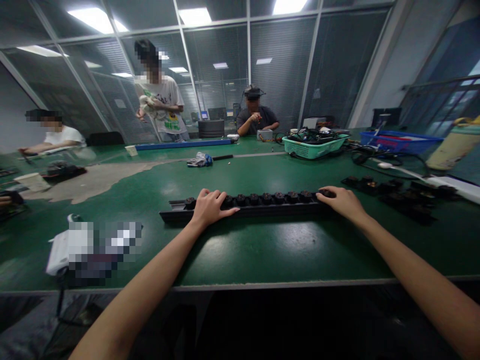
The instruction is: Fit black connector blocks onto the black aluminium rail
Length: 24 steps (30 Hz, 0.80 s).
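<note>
A long black power strip [266, 206] with a row of several round sockets lies across the green workbench [262, 255] in front of me. My left hand [212, 207] rests over its left-middle part, with the fingers draped across the sockets. My right hand [339, 201] sits on its right end, with the fingertips on the last socket. Both hands seem to hold the strip lightly. The strip's underside is hidden.
Several black socket parts [397, 197] lie to the right. Further back stand a teal basket of cables [314, 146] and a blue crate [397, 142]. A pixelated white object [92, 248] sits at left. Co-workers are across the bench.
</note>
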{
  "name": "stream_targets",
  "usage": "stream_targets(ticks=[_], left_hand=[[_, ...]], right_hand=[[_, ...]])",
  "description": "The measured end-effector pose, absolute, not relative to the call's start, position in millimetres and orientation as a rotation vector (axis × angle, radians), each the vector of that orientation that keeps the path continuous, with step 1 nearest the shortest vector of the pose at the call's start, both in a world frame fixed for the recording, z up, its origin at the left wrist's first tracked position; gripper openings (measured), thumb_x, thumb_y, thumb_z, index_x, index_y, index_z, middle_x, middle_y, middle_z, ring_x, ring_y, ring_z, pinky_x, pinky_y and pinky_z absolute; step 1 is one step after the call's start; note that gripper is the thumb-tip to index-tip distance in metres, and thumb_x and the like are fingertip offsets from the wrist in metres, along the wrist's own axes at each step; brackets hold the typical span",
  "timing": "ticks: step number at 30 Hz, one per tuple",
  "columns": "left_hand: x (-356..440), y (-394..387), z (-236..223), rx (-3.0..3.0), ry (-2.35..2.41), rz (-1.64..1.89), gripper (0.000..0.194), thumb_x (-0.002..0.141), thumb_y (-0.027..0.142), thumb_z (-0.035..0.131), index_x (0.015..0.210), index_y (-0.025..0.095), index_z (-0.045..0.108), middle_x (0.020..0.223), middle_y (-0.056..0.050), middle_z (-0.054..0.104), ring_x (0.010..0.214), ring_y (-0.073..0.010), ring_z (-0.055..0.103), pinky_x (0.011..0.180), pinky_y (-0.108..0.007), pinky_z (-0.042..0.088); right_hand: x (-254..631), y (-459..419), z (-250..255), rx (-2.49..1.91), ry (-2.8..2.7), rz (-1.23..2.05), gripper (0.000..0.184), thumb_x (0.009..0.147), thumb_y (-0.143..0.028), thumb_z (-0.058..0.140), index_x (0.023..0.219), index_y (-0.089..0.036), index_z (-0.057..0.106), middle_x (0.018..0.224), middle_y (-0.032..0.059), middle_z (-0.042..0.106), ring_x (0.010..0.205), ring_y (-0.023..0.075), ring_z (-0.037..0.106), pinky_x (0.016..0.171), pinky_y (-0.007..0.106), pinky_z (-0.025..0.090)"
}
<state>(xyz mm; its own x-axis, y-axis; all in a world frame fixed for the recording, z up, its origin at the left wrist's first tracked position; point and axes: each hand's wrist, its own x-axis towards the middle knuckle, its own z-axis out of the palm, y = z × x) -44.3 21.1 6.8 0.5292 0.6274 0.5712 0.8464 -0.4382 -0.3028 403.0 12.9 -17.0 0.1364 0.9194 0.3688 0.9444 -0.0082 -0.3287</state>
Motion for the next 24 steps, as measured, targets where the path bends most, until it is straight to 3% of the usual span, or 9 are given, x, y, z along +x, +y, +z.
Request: stream_targets(ticks=[6, 24], left_hand=[[-43.1, 22.0, 5.8, -2.2, -1.198, -0.513, 0.065, 0.086, 0.077, 0.04, 0.094, 0.018, 0.067, 0.086, -0.01, 0.067, 0.074, -0.0224, 0.059, 0.083, -0.041, 0.037], [-43.2, 22.9, 5.0, -2.204, -1.191, -0.511, 0.064, 0.087, 0.076, 0.041, 0.095, 0.018, 0.068, 0.087, -0.011, 0.068, 0.074, -0.0232, 0.059, 0.083, -0.041, 0.037]], right_hand=[[400.4, 14.9, -15.1, -1.99, -1.774, -0.041, 0.057, 0.082, -0.063, 0.046, 0.118, -0.026, 0.07, 0.112, 0.0079, 0.073, 0.108, 0.0341, 0.062, 0.097, 0.051, 0.035], [406.5, 20.1, -16.1, -1.992, -1.761, -0.039, 0.055, 0.081, -0.062, 0.048, 0.115, -0.025, 0.072, 0.111, 0.0084, 0.073, 0.106, 0.033, 0.063, 0.095, 0.047, 0.039]])
